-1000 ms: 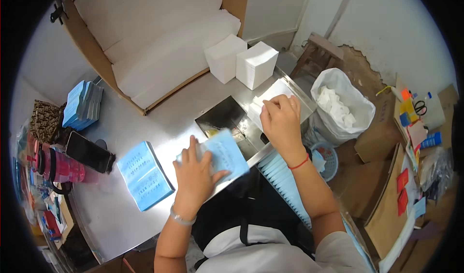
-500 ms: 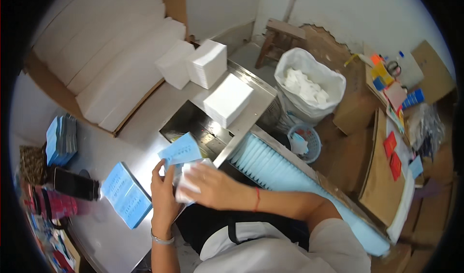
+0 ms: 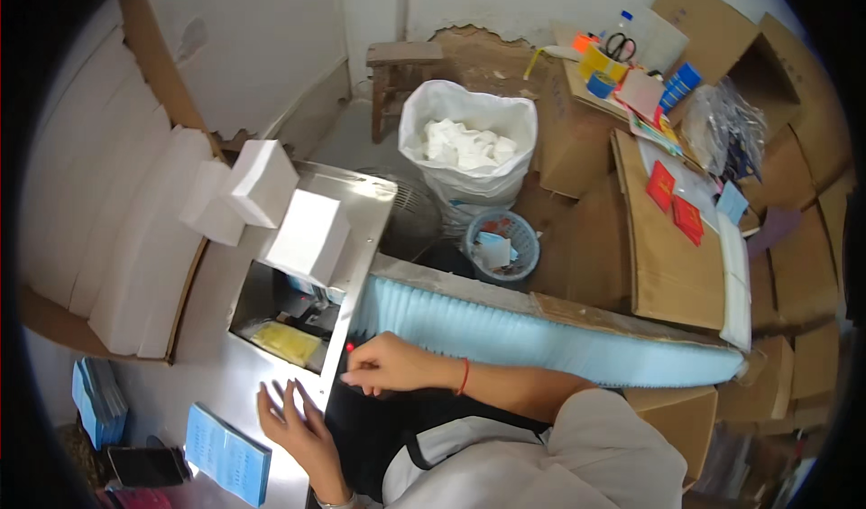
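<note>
My left hand [image 3: 298,432] is over the metal table's front edge, fingers spread and nothing in them. To its left a stack of flat blue packets [image 3: 227,455] lies on the metal table [image 3: 171,392]. My right hand [image 3: 390,365] is curled closed just right of the table's edge, at the near left end of a long row of light-blue packets [image 3: 541,342]. A small red thing shows at its fingertips; whether it is held I cannot make out. Ahead of my hands, an open recess [image 3: 242,315] in the table holds a yellow pad [image 3: 287,341].
White paper stacks [image 3: 308,237] stand beyond the recess, beside a large carton of white paper [image 3: 144,265]. More blue packets [image 3: 99,403] and a phone [image 3: 146,467] are at left. A white sack [image 3: 469,180], a blue basket [image 3: 502,246] and cardboard boxes [image 3: 681,265] fill the right side.
The view has swung to the right. The blue packet and white paper stack have left my hands. My left hand has opened; my right hand has moved apart from it, curled by the row.
</note>
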Demonstrator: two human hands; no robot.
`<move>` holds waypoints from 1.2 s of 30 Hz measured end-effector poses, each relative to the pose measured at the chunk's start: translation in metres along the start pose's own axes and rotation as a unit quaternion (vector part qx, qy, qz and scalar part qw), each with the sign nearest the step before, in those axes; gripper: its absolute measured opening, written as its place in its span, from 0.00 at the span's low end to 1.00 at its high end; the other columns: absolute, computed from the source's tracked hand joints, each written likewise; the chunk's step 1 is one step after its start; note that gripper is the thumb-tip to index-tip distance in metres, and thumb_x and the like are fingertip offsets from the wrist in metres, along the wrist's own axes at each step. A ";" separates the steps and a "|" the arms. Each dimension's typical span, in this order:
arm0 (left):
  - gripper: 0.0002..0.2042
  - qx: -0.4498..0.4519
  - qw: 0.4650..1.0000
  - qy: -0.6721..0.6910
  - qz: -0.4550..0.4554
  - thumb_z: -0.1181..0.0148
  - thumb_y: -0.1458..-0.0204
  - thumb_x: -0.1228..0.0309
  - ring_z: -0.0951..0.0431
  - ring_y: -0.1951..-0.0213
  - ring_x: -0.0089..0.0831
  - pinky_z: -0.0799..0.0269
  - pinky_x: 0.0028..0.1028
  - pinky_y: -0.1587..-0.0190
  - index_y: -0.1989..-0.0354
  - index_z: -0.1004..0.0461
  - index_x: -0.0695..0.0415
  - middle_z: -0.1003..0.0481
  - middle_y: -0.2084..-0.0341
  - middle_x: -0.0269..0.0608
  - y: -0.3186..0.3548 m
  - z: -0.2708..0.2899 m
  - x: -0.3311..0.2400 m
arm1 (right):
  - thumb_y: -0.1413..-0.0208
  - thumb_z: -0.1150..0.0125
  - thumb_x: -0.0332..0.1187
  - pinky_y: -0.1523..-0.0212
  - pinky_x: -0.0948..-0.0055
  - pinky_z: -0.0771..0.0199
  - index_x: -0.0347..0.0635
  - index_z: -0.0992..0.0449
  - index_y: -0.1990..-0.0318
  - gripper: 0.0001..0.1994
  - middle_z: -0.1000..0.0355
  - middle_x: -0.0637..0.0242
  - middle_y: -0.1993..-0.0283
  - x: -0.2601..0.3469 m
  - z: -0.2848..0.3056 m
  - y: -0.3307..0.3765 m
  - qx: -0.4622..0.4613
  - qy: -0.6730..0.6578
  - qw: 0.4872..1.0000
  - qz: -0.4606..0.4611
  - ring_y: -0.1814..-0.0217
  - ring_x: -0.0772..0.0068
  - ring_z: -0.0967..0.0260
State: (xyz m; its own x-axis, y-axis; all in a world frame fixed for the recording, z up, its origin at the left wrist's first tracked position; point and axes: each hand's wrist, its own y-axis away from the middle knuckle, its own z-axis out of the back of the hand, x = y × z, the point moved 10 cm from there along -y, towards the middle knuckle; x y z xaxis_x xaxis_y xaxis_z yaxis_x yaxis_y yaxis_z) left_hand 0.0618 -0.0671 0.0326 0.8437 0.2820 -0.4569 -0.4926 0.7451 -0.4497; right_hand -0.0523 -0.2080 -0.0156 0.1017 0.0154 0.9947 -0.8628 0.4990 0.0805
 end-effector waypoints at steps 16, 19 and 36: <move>0.17 -0.039 0.996 -0.064 -0.056 0.44 0.38 0.71 0.30 0.43 0.47 0.28 0.37 0.47 0.41 0.29 0.59 0.35 0.41 0.56 -0.001 -0.008 0.032 | 0.55 0.42 0.38 0.46 0.58 0.42 0.53 0.14 0.75 0.09 0.23 0.71 0.71 -0.020 0.012 0.004 -0.155 0.730 0.644 0.167 0.53 0.61 0.35; 0.17 -0.031 0.995 -0.092 -0.020 0.44 0.38 0.70 0.30 0.43 0.47 0.27 0.36 0.48 0.41 0.29 0.59 0.35 0.42 0.55 0.003 -0.006 0.045 | 0.56 0.42 0.37 0.50 0.59 0.41 0.51 0.16 0.77 0.09 0.25 0.69 0.71 -0.039 0.019 0.011 -0.121 0.762 0.625 0.113 0.59 0.61 0.35; 0.21 -0.105 0.980 -0.086 0.148 0.43 0.45 0.79 0.31 0.42 0.43 0.35 0.36 0.41 0.41 0.29 0.58 0.33 0.41 0.50 0.025 0.126 0.070 | 0.50 0.35 0.31 0.43 0.48 0.38 0.39 0.22 0.56 0.13 0.30 0.62 0.55 0.134 0.042 -0.064 -0.277 0.533 0.753 0.268 0.51 0.55 0.35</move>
State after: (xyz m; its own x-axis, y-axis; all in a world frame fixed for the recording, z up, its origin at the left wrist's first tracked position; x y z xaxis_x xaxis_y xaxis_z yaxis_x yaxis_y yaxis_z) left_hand 0.1354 0.0471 0.0861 0.6718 0.5784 -0.4627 -0.7389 0.4795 -0.4734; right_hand -0.0041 -0.2738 0.1148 0.4073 0.8828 0.2342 -0.6126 0.4542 -0.6468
